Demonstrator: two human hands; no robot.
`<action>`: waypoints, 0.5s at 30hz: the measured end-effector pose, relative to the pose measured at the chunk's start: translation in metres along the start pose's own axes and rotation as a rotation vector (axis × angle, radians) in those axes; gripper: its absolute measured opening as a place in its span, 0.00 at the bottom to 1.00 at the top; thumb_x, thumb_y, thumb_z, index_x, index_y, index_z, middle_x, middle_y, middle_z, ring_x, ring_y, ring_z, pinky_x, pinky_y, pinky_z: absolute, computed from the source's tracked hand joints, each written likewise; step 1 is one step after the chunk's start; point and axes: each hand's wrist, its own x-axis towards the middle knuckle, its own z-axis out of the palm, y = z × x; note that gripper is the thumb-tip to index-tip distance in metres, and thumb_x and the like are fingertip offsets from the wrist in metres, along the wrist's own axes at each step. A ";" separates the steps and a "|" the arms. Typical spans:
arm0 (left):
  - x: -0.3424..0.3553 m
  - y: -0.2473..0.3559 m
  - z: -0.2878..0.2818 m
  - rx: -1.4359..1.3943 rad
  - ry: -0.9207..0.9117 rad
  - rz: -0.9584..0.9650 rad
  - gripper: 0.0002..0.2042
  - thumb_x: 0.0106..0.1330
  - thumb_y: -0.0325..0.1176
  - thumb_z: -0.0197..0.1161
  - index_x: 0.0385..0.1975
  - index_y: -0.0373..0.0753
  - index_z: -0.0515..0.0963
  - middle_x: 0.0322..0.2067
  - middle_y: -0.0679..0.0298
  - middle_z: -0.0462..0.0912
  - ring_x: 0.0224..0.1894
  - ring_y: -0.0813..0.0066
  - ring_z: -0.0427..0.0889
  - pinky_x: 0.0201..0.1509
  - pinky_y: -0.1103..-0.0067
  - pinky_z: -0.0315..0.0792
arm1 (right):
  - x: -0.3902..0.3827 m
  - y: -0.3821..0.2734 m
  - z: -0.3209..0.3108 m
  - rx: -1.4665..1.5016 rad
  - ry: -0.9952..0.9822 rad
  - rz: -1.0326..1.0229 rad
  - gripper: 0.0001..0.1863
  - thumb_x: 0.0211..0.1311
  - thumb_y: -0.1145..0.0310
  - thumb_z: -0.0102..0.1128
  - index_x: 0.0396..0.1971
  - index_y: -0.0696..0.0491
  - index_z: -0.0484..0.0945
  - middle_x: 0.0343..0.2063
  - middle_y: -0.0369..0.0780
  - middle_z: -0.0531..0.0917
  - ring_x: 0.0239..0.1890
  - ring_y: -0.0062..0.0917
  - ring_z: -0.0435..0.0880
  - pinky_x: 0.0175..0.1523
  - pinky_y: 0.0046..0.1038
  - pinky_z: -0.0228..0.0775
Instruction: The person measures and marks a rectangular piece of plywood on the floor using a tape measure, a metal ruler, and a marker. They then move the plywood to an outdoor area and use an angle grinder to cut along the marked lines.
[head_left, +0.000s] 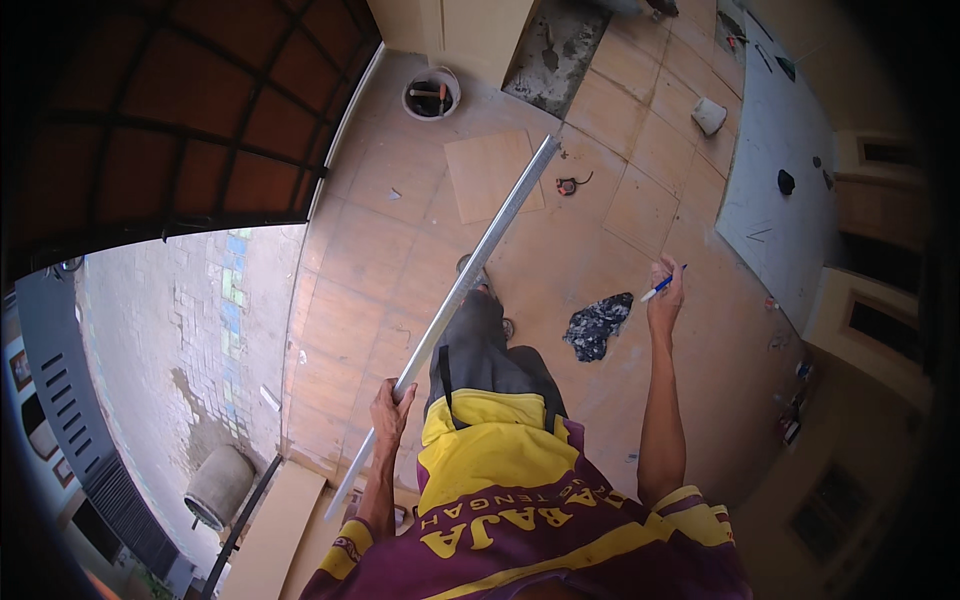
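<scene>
My left hand (392,408) grips a long silver metal straightedge bar (470,280) that runs diagonally up past my legs. My right hand (665,290) is raised at the right, fingers closed on a blue and white pen (665,282). Below and left of it a crumpled dark speckled plastic piece (598,325) lies on the tiled floor. A loose square tile (470,175) lies partly behind the bar, and a tape measure (566,186) sits near the bar's upper end.
A bucket with tools (431,92) stands at the back, a white bucket (708,115) at upper right, a grey rough strip (550,65) by the wall, a whitish board (760,250) with scattered items along the right. A cement mixer drum (218,485) is outside at lower left.
</scene>
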 end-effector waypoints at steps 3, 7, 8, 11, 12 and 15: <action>0.007 0.024 0.029 0.019 -0.028 -0.198 0.19 0.72 0.42 0.72 0.54 0.38 0.78 0.28 0.52 0.84 0.27 0.53 0.84 0.34 0.63 0.78 | 0.059 -0.027 0.055 0.004 -0.172 -0.046 0.22 0.78 0.59 0.64 0.61 0.59 0.77 0.49 0.48 0.86 0.51 0.35 0.86 0.58 0.36 0.77; 0.002 0.025 0.086 0.093 -0.007 -0.199 0.20 0.77 0.36 0.66 0.63 0.36 0.74 0.45 0.43 0.83 0.44 0.43 0.84 0.48 0.59 0.79 | 0.108 0.005 0.128 -0.142 -0.497 -0.144 0.21 0.76 0.60 0.66 0.60 0.57 0.78 0.40 0.47 0.85 0.38 0.35 0.83 0.48 0.37 0.76; -0.001 0.029 0.103 0.100 0.013 -0.213 0.20 0.77 0.36 0.65 0.63 0.35 0.74 0.46 0.43 0.82 0.45 0.43 0.84 0.48 0.59 0.78 | 0.118 0.029 0.149 -0.130 -0.532 -0.216 0.19 0.75 0.63 0.67 0.59 0.56 0.79 0.40 0.49 0.84 0.39 0.38 0.84 0.48 0.38 0.77; 0.005 0.029 0.160 0.043 0.070 -0.385 0.19 0.77 0.35 0.64 0.61 0.32 0.72 0.46 0.43 0.80 0.44 0.41 0.81 0.49 0.58 0.77 | 0.153 0.091 0.202 -0.216 -0.709 -0.156 0.18 0.74 0.65 0.68 0.58 0.56 0.79 0.42 0.51 0.84 0.42 0.42 0.85 0.49 0.41 0.77; 0.010 0.032 0.177 0.008 0.080 -0.513 0.19 0.76 0.34 0.65 0.60 0.32 0.72 0.44 0.43 0.79 0.43 0.41 0.81 0.49 0.57 0.76 | 0.163 0.113 0.224 -0.221 -0.729 -0.199 0.18 0.73 0.67 0.68 0.58 0.57 0.79 0.43 0.50 0.85 0.43 0.39 0.86 0.49 0.38 0.78; 0.048 0.038 0.237 0.063 0.106 -0.730 0.15 0.77 0.35 0.63 0.54 0.34 0.73 0.41 0.41 0.81 0.42 0.39 0.81 0.46 0.55 0.75 | 0.220 0.187 0.298 -0.248 -0.812 -0.336 0.18 0.72 0.71 0.69 0.57 0.59 0.78 0.46 0.47 0.87 0.45 0.34 0.89 0.50 0.34 0.81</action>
